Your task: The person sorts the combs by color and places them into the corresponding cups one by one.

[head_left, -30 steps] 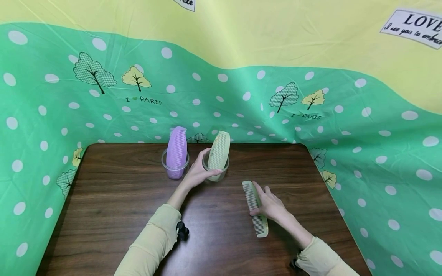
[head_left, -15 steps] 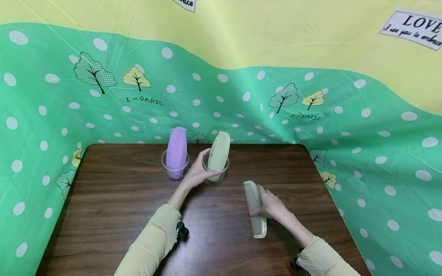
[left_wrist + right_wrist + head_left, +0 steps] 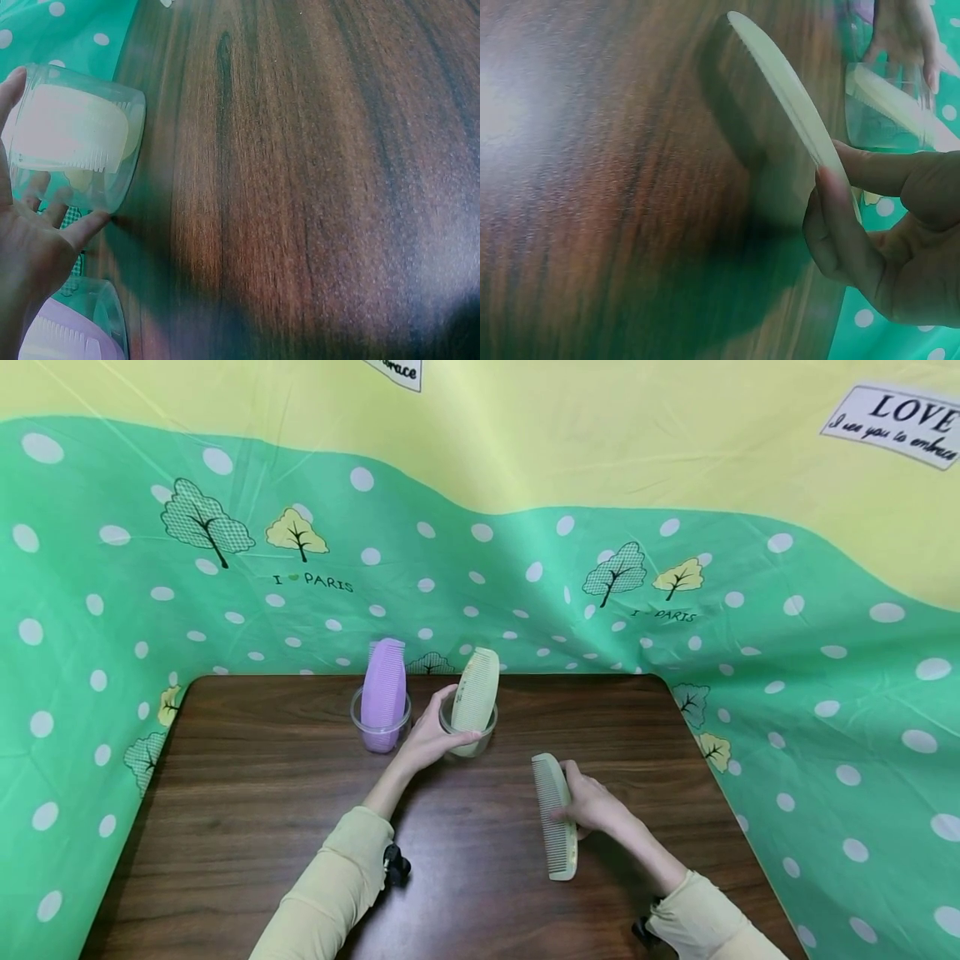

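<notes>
The right hand [image 3: 592, 806] pinches a pale green comb [image 3: 553, 814] between thumb and curled fingers at about the comb's middle, tipping it up on its edge on the wooden table [image 3: 247, 810], teeth facing nine o'clock; the comb runs from twelve to six o'clock, at roughly four o'clock from the cups. The left hand [image 3: 431, 735] wraps its thumb and fingers round a clear plastic cup [image 3: 467, 737], which holds a second pale comb [image 3: 477, 689] standing upright and leaning slightly towards one o'clock; just beside it at nine o'clock stands another clear cup [image 3: 379, 727] with a purple comb [image 3: 383, 685] upright inside. A green and yellow spotted cloth [image 3: 675, 568] with trees rises behind the table from nine round to three o'clock.
</notes>
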### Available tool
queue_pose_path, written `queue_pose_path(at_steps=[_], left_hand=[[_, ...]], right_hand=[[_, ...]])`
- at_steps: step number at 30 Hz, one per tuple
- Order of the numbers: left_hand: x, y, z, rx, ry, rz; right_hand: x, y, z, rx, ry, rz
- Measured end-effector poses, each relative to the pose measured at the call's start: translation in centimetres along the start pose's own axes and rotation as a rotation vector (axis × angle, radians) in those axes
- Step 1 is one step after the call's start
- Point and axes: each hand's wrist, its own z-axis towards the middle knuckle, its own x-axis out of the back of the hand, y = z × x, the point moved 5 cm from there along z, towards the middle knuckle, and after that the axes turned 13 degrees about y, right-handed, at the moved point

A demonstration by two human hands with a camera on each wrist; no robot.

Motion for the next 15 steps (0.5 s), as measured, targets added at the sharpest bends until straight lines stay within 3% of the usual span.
queue_pose_path(at_steps=[15], left_hand=[[0.0,0.1,0.0,0.008,-0.004,-0.003]], right_hand=[[0.6,-1.2,-0.1,0.006,-0.073,0.157]])
